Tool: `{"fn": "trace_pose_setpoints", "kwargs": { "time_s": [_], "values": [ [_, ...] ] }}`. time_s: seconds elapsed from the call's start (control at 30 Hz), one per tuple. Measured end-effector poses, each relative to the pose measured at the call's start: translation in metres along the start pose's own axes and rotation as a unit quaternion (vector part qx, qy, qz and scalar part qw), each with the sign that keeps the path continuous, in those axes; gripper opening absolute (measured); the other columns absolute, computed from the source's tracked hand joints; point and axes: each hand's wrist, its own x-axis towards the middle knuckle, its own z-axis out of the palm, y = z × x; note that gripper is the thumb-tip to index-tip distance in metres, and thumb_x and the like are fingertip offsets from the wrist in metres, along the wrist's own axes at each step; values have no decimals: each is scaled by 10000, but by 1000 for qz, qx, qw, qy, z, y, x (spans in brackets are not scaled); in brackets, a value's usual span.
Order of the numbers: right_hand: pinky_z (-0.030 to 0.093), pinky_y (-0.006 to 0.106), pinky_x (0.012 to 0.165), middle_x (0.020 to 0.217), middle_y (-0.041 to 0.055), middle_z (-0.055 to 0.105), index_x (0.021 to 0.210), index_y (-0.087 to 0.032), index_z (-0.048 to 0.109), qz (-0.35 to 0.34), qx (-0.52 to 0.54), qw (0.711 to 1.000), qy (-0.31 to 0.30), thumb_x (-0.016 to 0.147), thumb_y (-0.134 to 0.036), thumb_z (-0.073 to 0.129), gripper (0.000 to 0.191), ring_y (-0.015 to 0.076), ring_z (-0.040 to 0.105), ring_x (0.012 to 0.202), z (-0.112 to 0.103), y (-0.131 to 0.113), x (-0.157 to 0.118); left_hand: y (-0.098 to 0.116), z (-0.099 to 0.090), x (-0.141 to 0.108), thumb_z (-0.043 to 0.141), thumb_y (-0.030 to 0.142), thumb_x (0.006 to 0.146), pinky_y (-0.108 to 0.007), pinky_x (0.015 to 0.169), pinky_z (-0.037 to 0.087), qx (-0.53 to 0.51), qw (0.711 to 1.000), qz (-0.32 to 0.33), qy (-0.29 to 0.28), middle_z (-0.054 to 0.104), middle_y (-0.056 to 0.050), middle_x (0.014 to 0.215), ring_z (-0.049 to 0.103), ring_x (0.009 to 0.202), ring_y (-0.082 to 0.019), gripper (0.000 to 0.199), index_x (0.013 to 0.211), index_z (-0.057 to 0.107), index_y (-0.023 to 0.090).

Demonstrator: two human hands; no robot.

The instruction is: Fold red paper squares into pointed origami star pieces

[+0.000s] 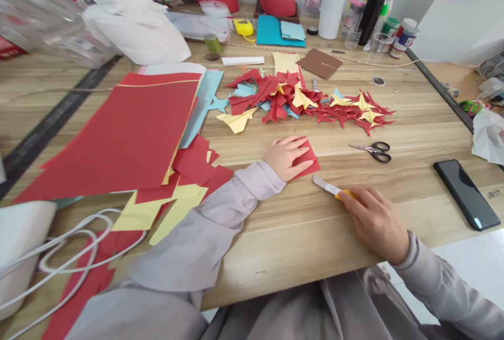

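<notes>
Grey sleeve point(185, 251) foremost, red paper point(310, 153) lies under left grip point(284, 159), apparently layered.

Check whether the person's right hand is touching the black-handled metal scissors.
Apart. The head view shows a strip of bare wooden tabletop between the right hand and the scissors.

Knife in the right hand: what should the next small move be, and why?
I'd first draw the left hand's fingertips back from the right side of the red paper. The knife in the right hand has its blade out, with the tip near the paper's lower right corner, and the spread fingers reach close to that side.
</notes>
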Motion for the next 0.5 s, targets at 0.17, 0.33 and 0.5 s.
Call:
{"fn": "trace_pose_setpoints", "kwargs": {
  "time_s": [0.17, 0.33, 0.5],
  "values": [
    [455, 298, 718, 985, 93, 621, 1169, -186, 566, 1, -2, 1000, 14, 844, -140, 474, 340, 192, 532, 849, 2, -1, 2, 1, -7, -2, 621, 553, 639, -515, 959, 320, 15, 999, 24, -40, 453, -131, 1370, 381, 1251, -332, 679, 1203, 566, 180],
    [450, 303, 734, 998, 91, 619, 1170, -180, 563, 11, -10, 999, 30, 831, -115, 479, 355, 194, 527, 843, 2, 0, 6, 1, -10, -2, 640, 477, 609, -511, 972, 306, 22, 998, 24, -52, 431, -135, 1386, 361, 1261, -336, 684, 1212, 555, 165],
    [449, 304, 737, 975, 91, 623, 1148, -175, 577, 14, -10, 999, 31, 830, -116, 478, 338, 193, 526, 833, 0, 2, 6, -7, -6, -2, 609, 476, 647, -504, 977, 304, 9, 998, 34, -51, 427, -114, 1393, 362, 1263, -320, 652, 1230, 539, 190]
  ]
}}
